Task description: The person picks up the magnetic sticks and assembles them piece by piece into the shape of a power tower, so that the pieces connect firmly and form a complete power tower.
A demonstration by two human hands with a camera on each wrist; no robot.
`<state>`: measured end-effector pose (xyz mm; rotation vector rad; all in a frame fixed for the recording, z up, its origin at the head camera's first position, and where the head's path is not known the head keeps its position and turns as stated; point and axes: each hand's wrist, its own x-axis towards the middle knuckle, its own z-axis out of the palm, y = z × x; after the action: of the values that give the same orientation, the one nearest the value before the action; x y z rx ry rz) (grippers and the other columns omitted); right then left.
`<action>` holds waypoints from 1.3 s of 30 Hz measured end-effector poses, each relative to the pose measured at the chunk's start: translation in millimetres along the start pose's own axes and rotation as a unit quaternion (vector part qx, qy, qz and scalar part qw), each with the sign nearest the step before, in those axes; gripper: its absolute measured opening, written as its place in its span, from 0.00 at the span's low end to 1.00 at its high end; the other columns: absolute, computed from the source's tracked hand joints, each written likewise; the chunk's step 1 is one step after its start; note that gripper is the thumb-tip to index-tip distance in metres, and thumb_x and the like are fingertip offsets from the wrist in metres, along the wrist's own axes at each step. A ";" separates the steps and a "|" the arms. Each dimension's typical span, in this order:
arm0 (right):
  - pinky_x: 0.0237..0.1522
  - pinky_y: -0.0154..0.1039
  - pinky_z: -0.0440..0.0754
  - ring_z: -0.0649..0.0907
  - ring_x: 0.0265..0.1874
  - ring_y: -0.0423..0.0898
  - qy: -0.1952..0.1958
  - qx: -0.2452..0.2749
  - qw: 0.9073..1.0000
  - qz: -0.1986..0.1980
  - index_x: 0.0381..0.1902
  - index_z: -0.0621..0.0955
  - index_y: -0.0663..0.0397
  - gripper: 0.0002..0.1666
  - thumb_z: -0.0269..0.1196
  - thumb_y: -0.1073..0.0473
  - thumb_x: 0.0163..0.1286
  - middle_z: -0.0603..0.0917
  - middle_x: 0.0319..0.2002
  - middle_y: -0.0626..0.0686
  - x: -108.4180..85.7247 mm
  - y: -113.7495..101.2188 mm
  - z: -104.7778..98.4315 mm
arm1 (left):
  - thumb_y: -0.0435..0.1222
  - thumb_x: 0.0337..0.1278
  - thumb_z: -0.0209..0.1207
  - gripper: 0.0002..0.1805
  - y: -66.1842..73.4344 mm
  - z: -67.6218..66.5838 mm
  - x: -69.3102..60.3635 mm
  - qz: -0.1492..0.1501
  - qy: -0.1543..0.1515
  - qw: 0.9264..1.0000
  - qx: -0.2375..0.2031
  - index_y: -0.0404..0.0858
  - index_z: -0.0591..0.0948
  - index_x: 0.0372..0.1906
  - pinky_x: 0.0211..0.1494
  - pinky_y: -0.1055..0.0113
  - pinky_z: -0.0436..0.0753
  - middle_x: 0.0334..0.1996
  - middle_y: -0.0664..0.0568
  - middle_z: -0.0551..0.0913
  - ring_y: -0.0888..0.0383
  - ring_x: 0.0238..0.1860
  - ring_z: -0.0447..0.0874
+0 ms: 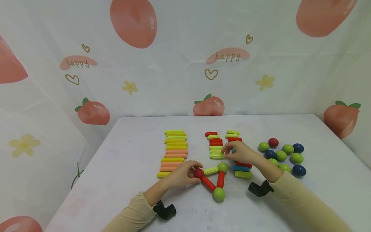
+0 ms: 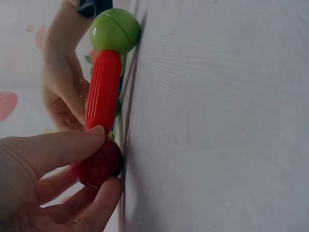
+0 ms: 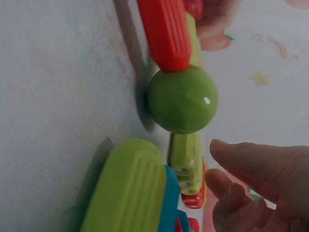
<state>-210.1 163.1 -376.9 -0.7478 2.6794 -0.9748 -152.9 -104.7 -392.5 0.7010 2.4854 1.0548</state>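
Note:
A triangle of rods and balls lies on the table. It has two red rods (image 1: 208, 183), a yellow-green rod (image 1: 211, 171), two green balls (image 1: 219, 194) and a dark red ball (image 1: 198, 173). My left hand (image 1: 185, 174) holds the dark red ball between thumb and fingers, plainly seen in the left wrist view. Over the middle column of short rods (image 1: 216, 156) hovers my right hand (image 1: 239, 153). In the right wrist view its thumb and forefinger stand apart near the ends of the yellow-green rods (image 3: 184, 159), with nothing held between them.
Left of the triangle runs a column of yellow and salmon rods (image 1: 176, 160). Under and beyond the right hand lies another column of red, blue and green rods (image 1: 242, 174). Loose green, blue and red balls (image 1: 297, 158) sit at the right. A printed cloth (image 1: 174, 71) hangs behind.

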 end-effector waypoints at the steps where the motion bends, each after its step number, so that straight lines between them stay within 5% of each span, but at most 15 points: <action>1: 0.33 0.32 0.76 0.76 0.31 0.42 -0.001 -0.005 1.000 0.001 0.38 0.81 0.58 0.09 0.65 0.62 0.59 0.83 0.31 0.51 2.1 0.8 1.0 | 0.33 0.51 0.65 0.24 0.1 -0.3 0.1 -0.004 0.000 1.000 -0.003 0.37 0.74 0.55 0.44 0.74 0.80 0.47 0.47 0.78 0.57 0.44 0.76; 16: 0.29 0.32 0.74 0.73 0.26 0.42 0.000 -0.060 0.994 0.095 0.34 0.81 0.57 0.12 0.70 0.59 0.53 0.79 0.24 0.49 10.0 -10.7 10.9 | 0.33 0.51 0.65 0.21 -4.5 -1.7 6.5 -0.015 0.002 0.999 -0.049 0.36 0.75 0.52 0.48 0.66 0.83 0.50 0.45 0.79 0.51 0.50 0.79; 28: 0.38 0.37 0.84 0.81 0.32 0.43 -0.009 0.002 1.000 0.005 0.38 0.77 0.58 0.11 0.65 0.60 0.59 0.83 0.37 0.55 0.9 -23.7 -1.2 | 0.32 0.50 0.66 0.24 -4.4 -4.1 7.5 -0.010 0.000 0.998 -0.066 0.34 0.73 0.53 0.48 0.65 0.84 0.47 0.44 0.79 0.50 0.49 0.81; 39: 0.32 0.28 0.81 0.79 0.29 0.36 -0.027 0.045 0.993 -0.109 0.41 0.80 0.59 0.10 0.63 0.63 0.61 0.84 0.38 0.52 -6.0 -56.8 15.6 | 0.32 0.50 0.65 0.24 -5.4 -5.3 6.7 0.002 0.000 0.997 -0.075 0.33 0.72 0.54 0.49 0.64 0.83 0.46 0.43 0.79 0.48 0.48 0.81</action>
<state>-177.3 120.5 -352.2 -1.0495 2.5265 -1.1002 -162.7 -107.1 -393.7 0.6608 2.3757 1.2281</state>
